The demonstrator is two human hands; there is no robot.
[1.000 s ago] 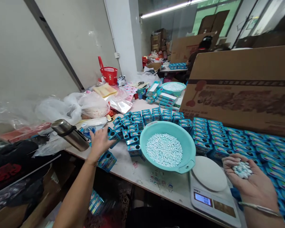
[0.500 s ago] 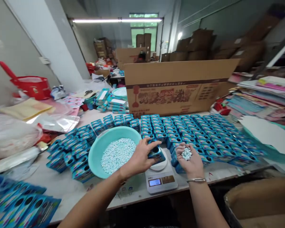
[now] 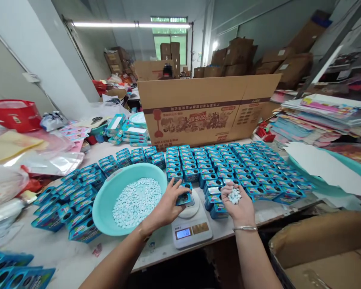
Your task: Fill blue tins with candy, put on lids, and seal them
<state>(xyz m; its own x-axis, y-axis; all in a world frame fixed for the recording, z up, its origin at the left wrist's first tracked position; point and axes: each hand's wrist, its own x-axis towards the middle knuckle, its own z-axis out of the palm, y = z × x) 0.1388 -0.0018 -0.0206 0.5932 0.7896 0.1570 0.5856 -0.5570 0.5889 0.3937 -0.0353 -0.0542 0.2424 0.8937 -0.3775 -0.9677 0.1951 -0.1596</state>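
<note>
My left hand [image 3: 164, 204] grips a small blue box [image 3: 185, 198] with a dark round window, between thumb and fingers. The box is over the left side of the white round pan of a kitchen scale [image 3: 192, 233]; whether it touches the pan I cannot tell. My right hand [image 3: 243, 210] is palm up and cupped around a small heap of pale blue-white tablets [image 3: 234, 196], to the right of the scale. Left of my left hand, a turquoise basin [image 3: 104, 200] holds many more loose tablets [image 3: 138, 200].
Rows of blue boxes [image 3: 240, 168] fill the table behind the scale, and more boxes [image 3: 84, 196] surround the basin's left side. A large printed carton [image 3: 198, 116] stands behind them. At lower right is an open cardboard box [image 3: 313, 237]; paper stacks [image 3: 315, 120] lie at right.
The view has swung right, so the table things appear farther left. The scale's display has changed from 0.0 to another reading. Both hands keep their hold.
</note>
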